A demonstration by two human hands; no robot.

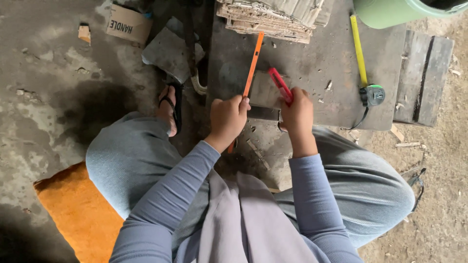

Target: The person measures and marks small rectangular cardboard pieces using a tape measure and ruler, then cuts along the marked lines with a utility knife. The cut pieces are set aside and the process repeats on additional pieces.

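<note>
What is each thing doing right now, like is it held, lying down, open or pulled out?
Left hand: closed around the orange ruler.
Right hand: closed around the red cutter.
Orange ruler: held, lying slanted across the grey board.
Red cutter: held, tip pointing away; blade too small to tell.
Grey board: lying flat.
Tape measure: lying on the board, yellow tape pulled out.
Cardboard stack: piled flat.
Green bucket: standing, mostly out of view.
</note>
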